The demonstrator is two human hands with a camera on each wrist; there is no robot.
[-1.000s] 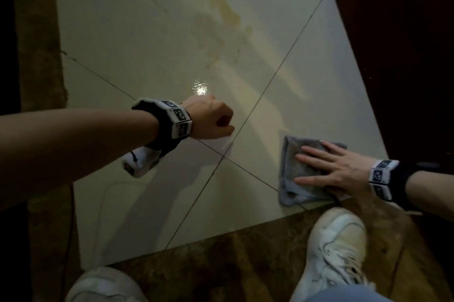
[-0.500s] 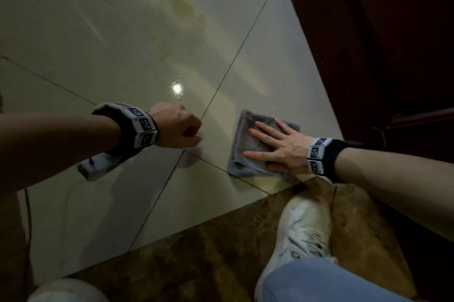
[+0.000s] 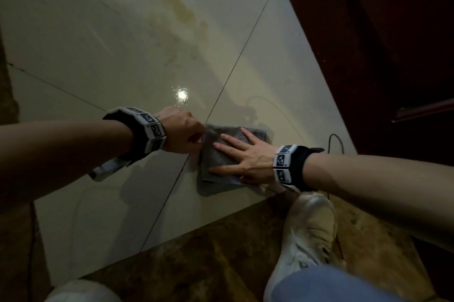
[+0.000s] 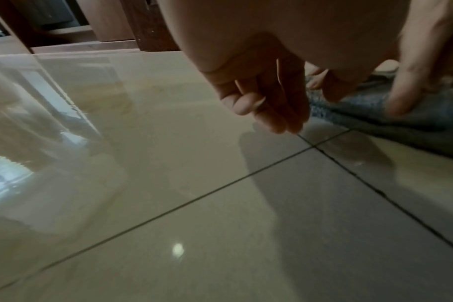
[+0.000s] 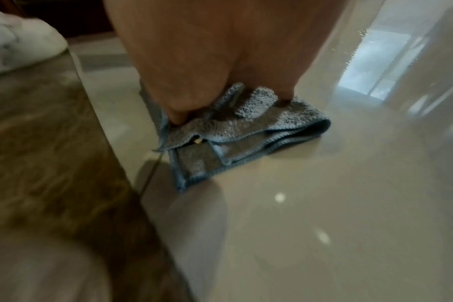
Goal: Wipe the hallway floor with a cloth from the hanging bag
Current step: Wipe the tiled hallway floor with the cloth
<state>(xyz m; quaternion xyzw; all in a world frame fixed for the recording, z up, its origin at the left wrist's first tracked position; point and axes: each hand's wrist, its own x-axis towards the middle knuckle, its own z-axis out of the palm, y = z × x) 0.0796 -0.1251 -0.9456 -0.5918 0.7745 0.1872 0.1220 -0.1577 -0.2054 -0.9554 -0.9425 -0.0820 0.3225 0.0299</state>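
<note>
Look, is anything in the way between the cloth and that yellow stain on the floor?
Nothing visible. The right hand presses the cloth flat, and only bare tile lies up to the yellow stain. The left hand sits beside the cloth, off that path.

Cloth (image 3: 217, 182) is grey-blue with a speckled light-and-dark nap; the wrist view shows a paler blue stitched hem (image 5: 248, 157). Floor (image 3: 122, 43) is glossy cream-beige, shading greenish-grey in the shadow. Grout lines (image 3: 235, 68) are thin, dark and crossing. Stain (image 3: 181, 9) is a blotchy yellow-brown patch. Border (image 3: 208, 252) is dark brown, marbled with tan and ochre veins. Door (image 3: 368, 43) is deep red-brown, near black in places. Shoe (image 3: 309, 233) is off-white to cream, laces the same. Jeans (image 3: 331, 284) are pale blue. Left band (image 3: 149, 129) and right band (image 3: 282, 164) have black straps and white blocks printed with black-and-white square marker patterns. Cable (image 3: 335, 139) is black.
</note>
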